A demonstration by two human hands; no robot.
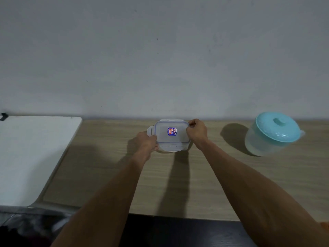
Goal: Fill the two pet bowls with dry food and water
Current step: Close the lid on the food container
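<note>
Both hands on the lidded food container, far centre of the desk.

Container (pixel 171 135) sits near the wall, long axis left-right. Left hand (pixel 147 142) grips its near-left corner; right hand (pixel 196 131) pinches the right-end clip, so that latch looks next. Pitcher (pixel 272 134) stands well apart right. No bowls in view.

Light: dim, greyish, from above and behind
Shadows: soft, long on table (pixel 204 184), beside jug (pixel 274 133)
Edges: bowed, slightly blurred
</note>
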